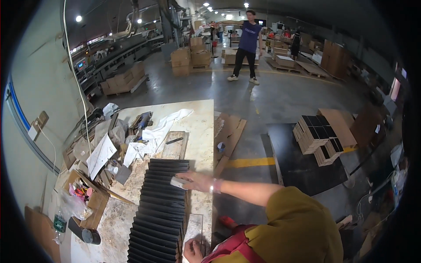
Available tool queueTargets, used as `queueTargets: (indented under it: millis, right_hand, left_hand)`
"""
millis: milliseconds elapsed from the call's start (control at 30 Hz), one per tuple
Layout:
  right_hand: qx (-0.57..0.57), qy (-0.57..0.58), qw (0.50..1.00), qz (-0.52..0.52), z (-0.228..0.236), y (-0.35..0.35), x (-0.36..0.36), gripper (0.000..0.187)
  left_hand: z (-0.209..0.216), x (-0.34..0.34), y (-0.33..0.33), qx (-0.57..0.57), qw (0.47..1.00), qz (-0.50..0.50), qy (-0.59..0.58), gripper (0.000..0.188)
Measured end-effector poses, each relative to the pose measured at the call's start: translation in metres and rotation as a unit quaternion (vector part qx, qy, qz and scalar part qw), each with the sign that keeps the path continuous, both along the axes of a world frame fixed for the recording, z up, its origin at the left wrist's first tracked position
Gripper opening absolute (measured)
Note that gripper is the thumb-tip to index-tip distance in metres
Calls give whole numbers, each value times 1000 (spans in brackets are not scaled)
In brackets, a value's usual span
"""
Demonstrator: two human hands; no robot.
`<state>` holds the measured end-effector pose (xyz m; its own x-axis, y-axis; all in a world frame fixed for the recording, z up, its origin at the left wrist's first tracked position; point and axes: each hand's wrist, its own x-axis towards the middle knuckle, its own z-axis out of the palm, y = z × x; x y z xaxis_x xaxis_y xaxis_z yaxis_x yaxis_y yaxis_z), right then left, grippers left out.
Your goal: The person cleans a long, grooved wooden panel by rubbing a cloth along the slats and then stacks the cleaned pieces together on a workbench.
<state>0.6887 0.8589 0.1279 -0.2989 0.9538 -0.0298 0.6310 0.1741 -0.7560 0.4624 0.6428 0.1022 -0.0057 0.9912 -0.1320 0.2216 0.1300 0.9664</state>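
In the head view, we see the right hand point(197, 180) with its grip around a grey block point(177, 182), against black strips point(160, 210) rowed along the counter point(202, 116); we cannot tell the grip of the left hand point(193, 251), near a pale board point(193, 225). A cardboard box point(100, 211) holds small colourful items point(81, 191).

My right hand point(199, 180) points toward nine o'clock, forearm point(247, 192) extended, fingers point(187, 175) curled; my left hand point(193, 251) sits near six o'clock, bent.

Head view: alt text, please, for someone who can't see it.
The right hand holds a small grey block at the right edge of a long row of black strips on a cluttered table; the left hand is by a pale board.
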Motion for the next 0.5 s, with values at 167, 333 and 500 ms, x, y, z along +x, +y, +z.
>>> queueTargets:
  millis: [167,333,500]
  right_hand:
    - [192,86,975,-66,-53,-48,-10,63]
    - [348,-119,923,111,-22,-98,-103,34]
    - [456,-73,866,193,-55,-98,-151,11]
  left_hand:
    - [-63,-18,5,89,986,-58,129,18]
    - [-60,-53,-23,26,993,-16,114,16]
    - [-73,-84,-53,-34,995,83,51,16]
